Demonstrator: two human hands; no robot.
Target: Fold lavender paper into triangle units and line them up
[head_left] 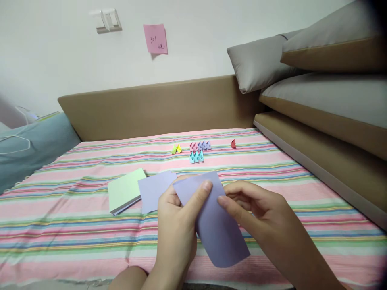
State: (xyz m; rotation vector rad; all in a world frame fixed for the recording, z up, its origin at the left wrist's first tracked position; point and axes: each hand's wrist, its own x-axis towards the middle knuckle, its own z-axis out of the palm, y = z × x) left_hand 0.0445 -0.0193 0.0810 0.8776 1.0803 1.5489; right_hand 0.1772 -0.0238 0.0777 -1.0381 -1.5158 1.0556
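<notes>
A sheet of purple paper (222, 237) is held up in front of me, tilted, its lower end curling slightly. My left hand (178, 219) grips its upper left part, thumb flat on the face and fingers behind. At the right edge, the thumb and fingers of my right hand (260, 209) pinch the same sheet. Another purple sheet (152, 191) lies on the striped cloth (75, 217), partly behind my left hand. Beside it on the left is a stack of paper (125, 189) with a light green sheet on top.
Farther back sit small folded paper pieces: yellow ones (177, 149), pink ones (194, 147), purple ones (204, 145), teal ones (196, 156) and one red piece (233, 143). Grey-brown cushions (326, 96) are piled at the right. A brown backrest (163, 108) runs along the wall.
</notes>
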